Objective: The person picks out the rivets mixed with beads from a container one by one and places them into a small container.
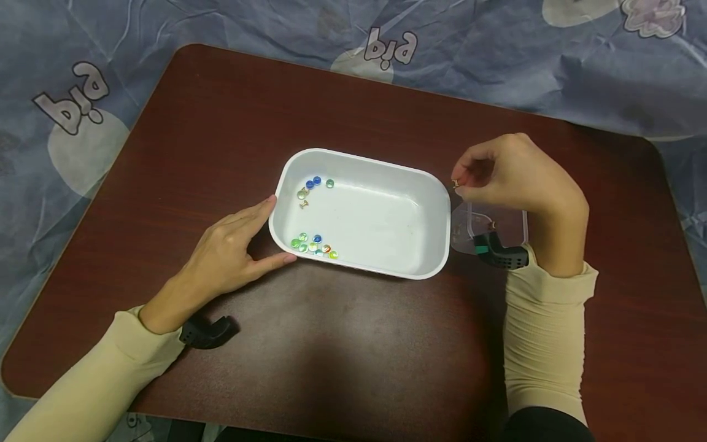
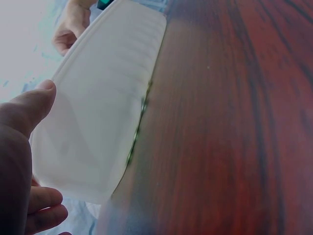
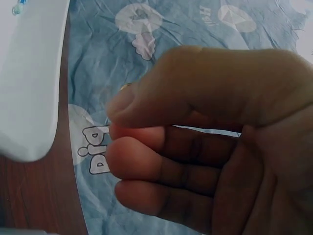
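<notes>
A white rectangular tray (image 1: 364, 215) sits in the middle of the brown table. My left hand (image 1: 226, 245) rests against its left end, fingers at the side and thumb at the front corner; in the left wrist view the thumb (image 2: 36, 105) lies along the tray wall. Just beyond the tray's right end, my right hand (image 1: 513, 175) pinches a small gold spool-shaped piece (image 1: 455, 183) between thumb and fingers. In the right wrist view the thumb mostly hides it. Two similar gold pieces (image 1: 304, 204) lie inside the tray near blue and green glass marbles (image 1: 313, 182).
Several multicoloured marbles (image 1: 312, 247) gather at the tray's front left corner. Below my right hand stands a clear plastic box (image 1: 516, 227) with another gold piece (image 1: 493, 225) in it, partly covered by the black wrist camera (image 1: 499, 252). A blue-grey printed cloth (image 1: 475, 55) lies beyond the table.
</notes>
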Available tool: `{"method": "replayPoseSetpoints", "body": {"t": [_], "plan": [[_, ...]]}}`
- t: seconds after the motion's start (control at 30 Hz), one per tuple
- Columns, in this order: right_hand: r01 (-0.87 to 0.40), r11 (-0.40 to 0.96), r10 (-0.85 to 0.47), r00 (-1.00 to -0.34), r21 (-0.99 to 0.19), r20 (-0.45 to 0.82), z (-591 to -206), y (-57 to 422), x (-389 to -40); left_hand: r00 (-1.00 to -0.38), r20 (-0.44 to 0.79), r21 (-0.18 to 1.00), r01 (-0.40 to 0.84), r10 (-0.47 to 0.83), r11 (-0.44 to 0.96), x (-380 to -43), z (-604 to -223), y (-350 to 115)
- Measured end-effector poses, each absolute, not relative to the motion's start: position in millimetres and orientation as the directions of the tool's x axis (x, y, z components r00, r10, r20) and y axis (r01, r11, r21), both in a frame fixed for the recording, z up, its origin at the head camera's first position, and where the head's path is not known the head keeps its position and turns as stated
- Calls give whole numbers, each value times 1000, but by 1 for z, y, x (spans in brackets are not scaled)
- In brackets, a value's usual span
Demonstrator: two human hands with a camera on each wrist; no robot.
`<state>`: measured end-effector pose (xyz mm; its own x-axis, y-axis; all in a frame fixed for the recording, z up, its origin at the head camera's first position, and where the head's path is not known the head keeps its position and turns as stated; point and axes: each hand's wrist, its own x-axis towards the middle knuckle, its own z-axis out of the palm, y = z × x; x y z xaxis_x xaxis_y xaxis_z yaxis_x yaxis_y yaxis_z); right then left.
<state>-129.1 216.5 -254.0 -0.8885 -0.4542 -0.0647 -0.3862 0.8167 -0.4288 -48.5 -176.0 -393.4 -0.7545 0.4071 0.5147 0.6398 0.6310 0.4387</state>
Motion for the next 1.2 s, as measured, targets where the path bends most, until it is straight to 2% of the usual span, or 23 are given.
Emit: {"method": "replayPoseSetpoints", "body": {"t": [0.23, 0.7, 0.93, 1.2], "plan": [[-376, 837, -437, -897, -398, -71, -255, 228, -127, -763, 502, 447, 633, 408, 632, -48, -393, -176], [-307, 856, -381, -918, -417, -106, -252, 244, -126, -763, 500, 446, 633, 411, 633, -48, -393, -176], [-332, 866, -393, -914, -374, -99, -250, 251, -125, -761, 502, 447, 635, 411, 630, -49, -394, -176], [-248, 878, -329, -934, -410, -139, -245, 260, -122, -759, 503, 445, 637, 413, 629, -49, -393, -176]]}}
